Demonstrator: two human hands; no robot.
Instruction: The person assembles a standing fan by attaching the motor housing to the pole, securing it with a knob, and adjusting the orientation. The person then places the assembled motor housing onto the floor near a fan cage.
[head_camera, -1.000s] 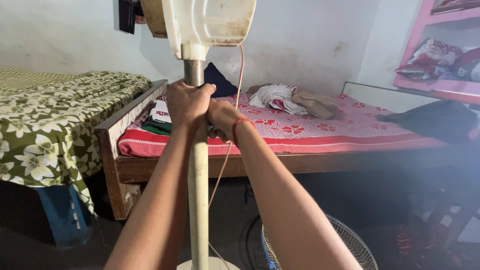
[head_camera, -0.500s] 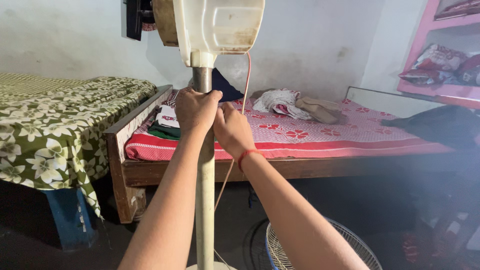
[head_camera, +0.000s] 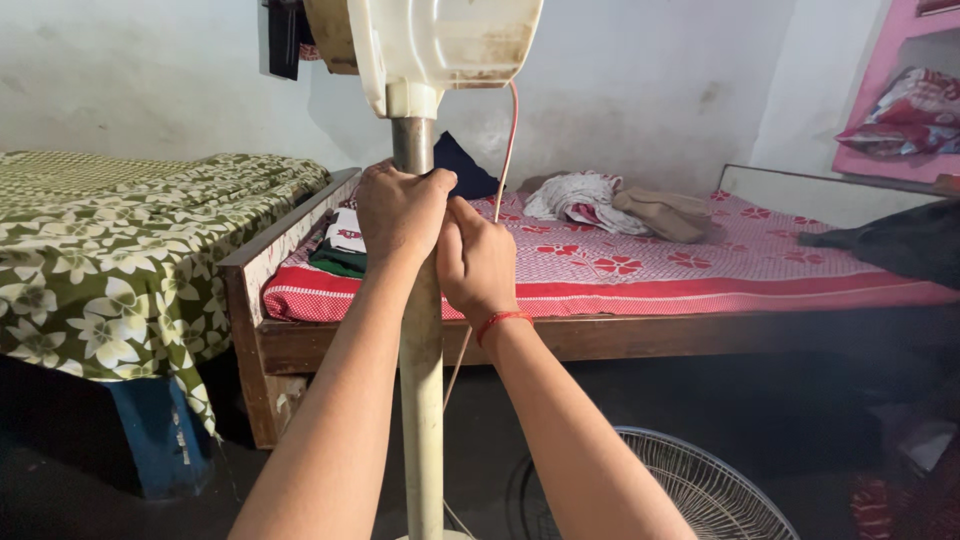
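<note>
At the centre of the frame the left hand (head_camera: 402, 212) is clenched around the fan pole (head_camera: 421, 370), right where the cream lower tube meets the bare metal upper tube, and the right hand (head_camera: 476, 262) is pressed against the pole just beside and slightly below it, fingers curled in at the joint; whether the right hand grasps the pole itself or a collar there cannot be told. Compared with half a second ago, both hands sit in the same place on the pole, with the right thumb now lying closer to the left knuckles. The view has drifted left, so the pole stands a little further right in the frame. The red thread bracelet (head_camera: 503, 319) on the right wrist is in plain sight, as before. The cream fan housing (head_camera: 445, 45) fills the upper centre, with a thin red cord (head_camera: 503, 150) hanging down to the right of the pole. A wire fan guard (head_camera: 700, 490) lies on the floor at the lower right, more of it showing than earlier. Behind are a bed with a red patterned sheet (head_camera: 640, 265) and, at left, a green floral cover (head_camera: 120, 250).
</note>
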